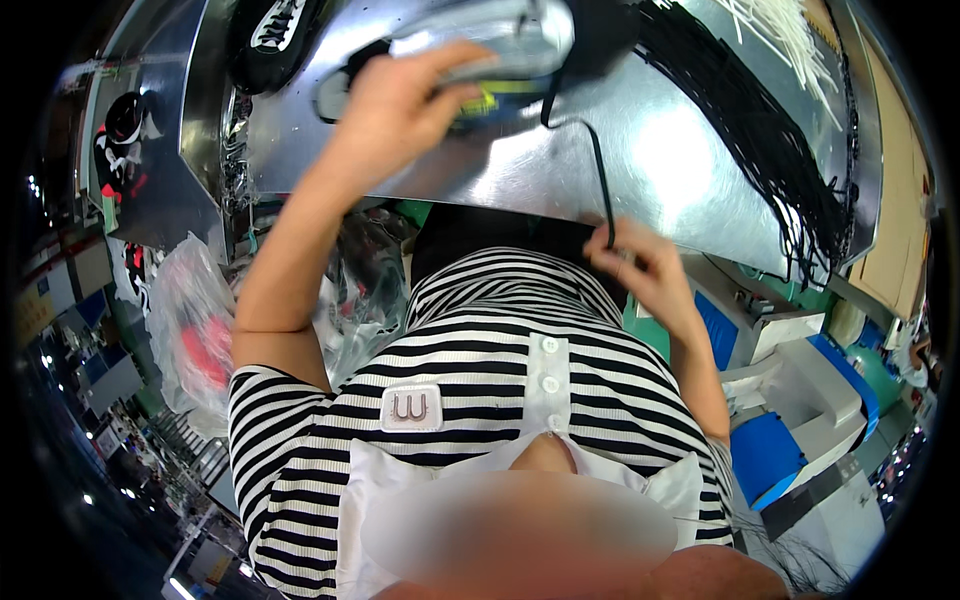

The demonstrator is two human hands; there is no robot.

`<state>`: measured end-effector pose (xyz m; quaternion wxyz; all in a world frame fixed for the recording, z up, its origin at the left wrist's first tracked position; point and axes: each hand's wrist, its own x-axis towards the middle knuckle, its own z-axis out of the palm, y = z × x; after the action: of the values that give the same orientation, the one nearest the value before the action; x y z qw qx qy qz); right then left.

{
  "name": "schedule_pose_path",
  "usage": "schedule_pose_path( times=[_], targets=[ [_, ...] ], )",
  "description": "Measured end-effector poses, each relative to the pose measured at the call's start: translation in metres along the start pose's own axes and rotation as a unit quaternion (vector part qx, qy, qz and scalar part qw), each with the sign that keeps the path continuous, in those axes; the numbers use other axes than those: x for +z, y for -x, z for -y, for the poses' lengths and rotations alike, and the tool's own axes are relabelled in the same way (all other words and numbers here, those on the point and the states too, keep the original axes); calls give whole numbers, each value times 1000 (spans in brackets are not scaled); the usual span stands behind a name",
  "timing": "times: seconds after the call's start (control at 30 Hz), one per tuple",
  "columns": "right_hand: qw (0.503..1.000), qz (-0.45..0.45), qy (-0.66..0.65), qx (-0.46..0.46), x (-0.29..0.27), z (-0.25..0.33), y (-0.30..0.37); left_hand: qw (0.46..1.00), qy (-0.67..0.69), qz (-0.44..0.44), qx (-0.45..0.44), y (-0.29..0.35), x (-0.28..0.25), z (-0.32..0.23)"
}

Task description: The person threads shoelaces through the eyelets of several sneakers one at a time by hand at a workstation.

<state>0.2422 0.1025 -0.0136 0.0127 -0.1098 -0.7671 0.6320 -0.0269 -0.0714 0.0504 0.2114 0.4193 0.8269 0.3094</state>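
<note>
My left hand (400, 105) is closed round a shoe (530, 40) above the metal table. Motion blurs the shoe; it looks grey and dark, with a bright yellow patch on its near side. A black shoelace (598, 160) runs from beside the shoe, over the table's front edge, to my right hand (637, 262). The fingers of my right hand pinch the lace's end close to my body. Where the lace meets the shoe is too blurred to make out.
On the metal table (460, 165) stands a black shoe (262, 50) with white laces, at far left. A bundle of black shoelaces (745, 115) lies at right, with white laces (785, 40) behind it. Plastic bags (190, 320) hang at left; a white and blue machine (790, 400) stands at right.
</note>
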Motion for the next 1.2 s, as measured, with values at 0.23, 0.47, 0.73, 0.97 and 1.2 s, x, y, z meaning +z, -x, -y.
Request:
schedule_pose_path(
  times=[0.23,0.47,0.73,0.97,1.2],
  targets=[
    [980,-162,-71,-93,2,8,-115,972,-200,-9,122,2,26,-6],
    [984,-108,-132,-50,-9,10,-155,952,-282,47,113,-21,41,-34],
    [975,-201,-94,-30,-13,8,-142,976,-183,-88,78,-38,69,-7],
    [987,-138,54,-68,-1,-14,-100,974,-166,-130,85,-44,73,-3],
    [986,-127,87,-62,-2,-12,-105,971,-170,-140,88,-47,73,-4]
  ],
)
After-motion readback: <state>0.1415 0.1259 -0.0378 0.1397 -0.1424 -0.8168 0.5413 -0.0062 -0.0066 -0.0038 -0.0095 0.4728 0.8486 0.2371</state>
